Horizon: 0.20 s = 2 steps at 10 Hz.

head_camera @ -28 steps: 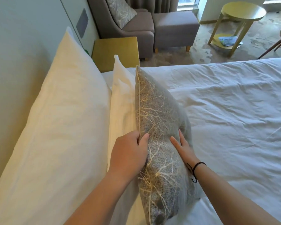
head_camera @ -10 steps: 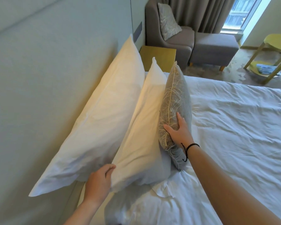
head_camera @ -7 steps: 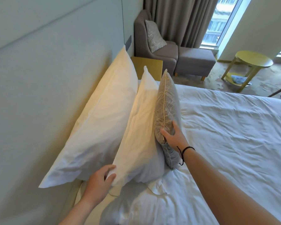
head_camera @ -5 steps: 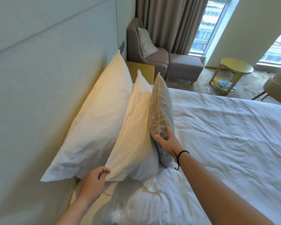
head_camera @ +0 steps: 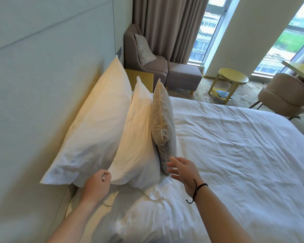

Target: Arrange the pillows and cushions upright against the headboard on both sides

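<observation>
Two white fabric pillows and grey branch-patterned cushion upright against pale padded headboard
Lower centre: left hand curled, holding nothing; right hand spread beside cushion

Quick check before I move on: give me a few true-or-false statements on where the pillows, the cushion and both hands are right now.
1. The grey cushion stands on edge in front of two white pillows. True.
2. The large pillow lies flat on the bed. False: it leans against the headboard.
3. The right hand grips the cushion. False: its fingers are spread and relaxed beside the cushion's lower corner.
4. The left hand is at the lower corner of the smaller pillow, fingers curled. True.
5. The armchair has no cushion. False: a patterned one leans on its backrest.
</observation>
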Motion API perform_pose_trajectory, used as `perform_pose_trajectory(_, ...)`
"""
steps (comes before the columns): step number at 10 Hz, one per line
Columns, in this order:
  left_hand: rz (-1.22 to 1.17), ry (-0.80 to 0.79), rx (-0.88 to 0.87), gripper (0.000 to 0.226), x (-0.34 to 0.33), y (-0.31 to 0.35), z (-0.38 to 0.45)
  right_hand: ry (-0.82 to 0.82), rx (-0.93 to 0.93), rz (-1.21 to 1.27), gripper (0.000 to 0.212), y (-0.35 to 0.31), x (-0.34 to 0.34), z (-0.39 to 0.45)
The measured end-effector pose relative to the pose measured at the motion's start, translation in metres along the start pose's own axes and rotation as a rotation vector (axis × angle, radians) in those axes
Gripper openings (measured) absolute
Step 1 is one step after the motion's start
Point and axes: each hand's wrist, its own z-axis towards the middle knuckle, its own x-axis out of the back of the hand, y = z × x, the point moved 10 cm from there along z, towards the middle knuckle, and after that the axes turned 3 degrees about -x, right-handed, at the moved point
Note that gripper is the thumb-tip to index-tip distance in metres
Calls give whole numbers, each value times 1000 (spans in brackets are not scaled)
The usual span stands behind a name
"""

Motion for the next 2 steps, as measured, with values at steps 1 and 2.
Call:
perform_pose_trajectory(1, 90, 39, 41, 12, 5, 7, -9, -20, 58, 49, 18, -18, 16, -39)
perform_pose_trajectory(2, 102, 81, 24, 15, 12, 19, -14, 6, 265, 110, 19, -79, 57, -87)
